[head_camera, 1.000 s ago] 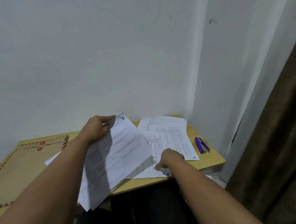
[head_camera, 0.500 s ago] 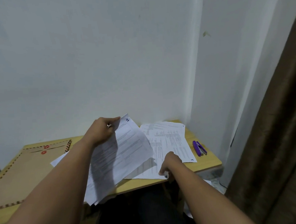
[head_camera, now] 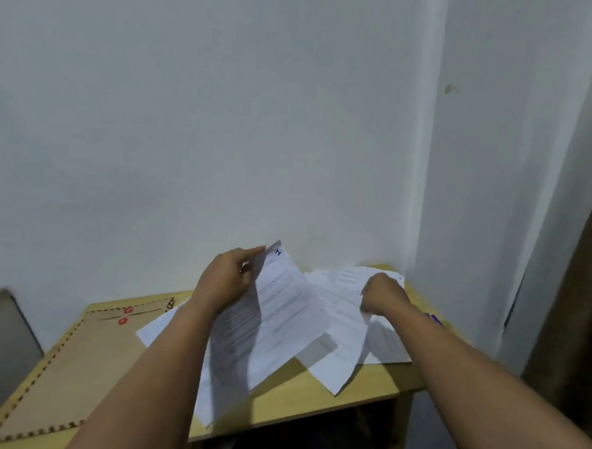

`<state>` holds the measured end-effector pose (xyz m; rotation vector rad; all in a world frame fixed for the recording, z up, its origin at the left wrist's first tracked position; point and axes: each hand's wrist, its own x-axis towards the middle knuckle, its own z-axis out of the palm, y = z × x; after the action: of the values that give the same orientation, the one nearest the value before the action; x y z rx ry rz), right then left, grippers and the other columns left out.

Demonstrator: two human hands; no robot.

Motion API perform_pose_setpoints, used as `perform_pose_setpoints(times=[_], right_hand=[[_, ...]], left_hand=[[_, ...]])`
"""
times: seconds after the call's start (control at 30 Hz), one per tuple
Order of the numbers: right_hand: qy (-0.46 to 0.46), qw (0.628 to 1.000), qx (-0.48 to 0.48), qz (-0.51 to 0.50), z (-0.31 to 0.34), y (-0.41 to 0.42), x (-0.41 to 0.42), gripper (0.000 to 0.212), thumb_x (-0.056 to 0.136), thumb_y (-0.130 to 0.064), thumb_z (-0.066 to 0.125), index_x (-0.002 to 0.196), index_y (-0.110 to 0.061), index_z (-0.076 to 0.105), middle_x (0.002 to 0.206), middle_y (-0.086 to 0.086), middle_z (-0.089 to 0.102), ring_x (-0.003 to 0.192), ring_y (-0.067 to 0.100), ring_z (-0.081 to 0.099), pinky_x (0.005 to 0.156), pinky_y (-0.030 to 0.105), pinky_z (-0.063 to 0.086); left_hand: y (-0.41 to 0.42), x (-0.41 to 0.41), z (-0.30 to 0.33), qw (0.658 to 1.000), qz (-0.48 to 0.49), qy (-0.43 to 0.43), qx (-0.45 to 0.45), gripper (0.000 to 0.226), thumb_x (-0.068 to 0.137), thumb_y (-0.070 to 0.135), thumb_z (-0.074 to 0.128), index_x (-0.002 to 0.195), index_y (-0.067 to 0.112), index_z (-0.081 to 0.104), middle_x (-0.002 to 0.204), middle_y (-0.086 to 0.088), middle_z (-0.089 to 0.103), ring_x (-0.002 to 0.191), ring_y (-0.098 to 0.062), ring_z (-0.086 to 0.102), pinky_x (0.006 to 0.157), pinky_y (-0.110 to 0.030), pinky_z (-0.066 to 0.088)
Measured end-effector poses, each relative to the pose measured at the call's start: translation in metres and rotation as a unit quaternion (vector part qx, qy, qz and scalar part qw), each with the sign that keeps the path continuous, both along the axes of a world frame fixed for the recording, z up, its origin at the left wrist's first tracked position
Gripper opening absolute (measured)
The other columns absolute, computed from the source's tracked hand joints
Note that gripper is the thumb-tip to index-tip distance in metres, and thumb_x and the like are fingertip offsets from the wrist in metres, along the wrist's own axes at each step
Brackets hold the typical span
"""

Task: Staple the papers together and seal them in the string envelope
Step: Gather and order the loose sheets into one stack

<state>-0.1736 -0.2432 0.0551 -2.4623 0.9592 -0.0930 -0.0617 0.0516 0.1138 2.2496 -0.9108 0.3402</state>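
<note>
L hand [head_camera: 227, 283] grip pinches sheets [head_camera: 278, 314]; R hand [head_camera: 382, 297] grips sheet [head_camera: 342, 352], arm hides stapler [head_camera: 434, 319]; envelope [head_camera: 72, 366] left.

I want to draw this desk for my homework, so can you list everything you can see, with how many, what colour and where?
Held sheet marked 1: one, white with print, raised over the table middle.
Other papers: several, exact count unclear, white, lying on the table's right half, one poking out left of the held sheet.
String envelope: one, brown with striped border and two red discs, flat on the table's left.
Stapler: one, purple, mostly hidden behind the right forearm.
Table: one, light wood, in the corner.
Walls: white, behind.
Curtain: brown, far right.
Left hand: holds the marked sheet's top.
Right hand: pinches a paper.
</note>
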Motion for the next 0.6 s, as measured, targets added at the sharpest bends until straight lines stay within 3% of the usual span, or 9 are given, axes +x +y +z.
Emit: perform_pose_setpoints(times=[0.07,0.1,0.2,0.27,0.37,0.5,0.6], right_hand=[[-0.091,0.996,0.016,0.003,0.031,-0.005,0.018,0.009,0.079,-0.002,0.069,0.08,-0.011,0.072,0.083,0.003,0.071,0.075,0.023,0.066,0.062,0.023,0.047],[-0.138,0.99,0.027,0.015,0.047,-0.003,0.025,0.013,0.08,-0.003,0.071,0.075,-0.014,0.071,0.078,0.0,0.069,0.075,0.022,0.065,0.062,0.023,0.045],[-0.247,0.962,0.095,0.064,0.092,0.009,0.047,0.044,0.082,-0.001,0.075,0.051,-0.021,0.051,0.051,-0.01,0.044,0.055,0.014,0.043,0.055,0.026,0.032],[-0.291,0.94,0.146,0.098,0.112,0.017,0.062,0.045,0.086,-0.003,0.078,0.052,-0.019,0.055,0.05,-0.012,0.044,0.054,0.012,0.041,0.054,0.026,0.032],[-0.305,0.916,0.208,0.155,0.127,0.026,0.083,0.012,0.092,-0.016,0.077,0.086,-0.006,0.079,0.079,-0.002,0.069,0.074,0.014,0.061,0.063,0.022,0.044],[-0.24,0.903,0.275,0.227,0.125,0.039,0.101,0.021,0.099,-0.032,0.07,0.106,-0.017,0.082,0.105,0.003,0.081,0.088,0.015,0.071,0.074,0.029,0.051],[-0.228,0.881,0.327,0.254,0.115,0.046,0.111,0.024,0.103,-0.031,0.064,0.11,-0.016,0.081,0.109,0.001,0.08,0.099,0.015,0.072,0.088,0.028,0.054]], left_hand=[[-0.001,0.008,0.0,1.0,0.0,-0.013,0.007,0.051,0.092,0.006,0.056,0.135,0.031,0.063,0.104,0.002,0.07,0.098,-0.019,0.066,0.086,-0.045,0.056],[-0.002,0.013,0.001,1.0,-0.001,-0.016,0.006,0.052,0.091,0.005,0.056,0.135,0.031,0.063,0.102,0.002,0.07,0.096,-0.019,0.066,0.085,-0.046,0.056],[-0.005,0.029,0.006,1.0,-0.005,-0.012,0.005,0.053,0.09,0.005,0.056,0.135,0.033,0.064,0.1,0.004,0.069,0.094,-0.017,0.066,0.086,-0.046,0.055],[-0.008,0.038,0.011,1.0,-0.007,-0.011,0.002,0.053,0.091,0.006,0.056,0.134,0.035,0.064,0.1,0.006,0.069,0.095,-0.015,0.066,0.088,-0.045,0.056],[-0.012,0.049,0.014,1.0,-0.023,-0.01,-0.009,0.052,0.091,0.006,0.057,0.133,0.036,0.064,0.102,0.008,0.069,0.098,-0.015,0.066,0.092,-0.044,0.055],[-0.018,0.058,0.017,0.999,-0.042,-0.017,-0.029,0.053,0.09,0.004,0.056,0.133,0.034,0.065,0.101,0.005,0.07,0.095,-0.017,0.065,0.089,-0.044,0.055],[-0.021,0.061,0.015,0.998,-0.044,-0.017,-0.038,0.054,0.09,0.002,0.054,0.132,0.033,0.066,0.096,0.004,0.069,0.087,-0.016,0.062,0.083,-0.041,0.053]])
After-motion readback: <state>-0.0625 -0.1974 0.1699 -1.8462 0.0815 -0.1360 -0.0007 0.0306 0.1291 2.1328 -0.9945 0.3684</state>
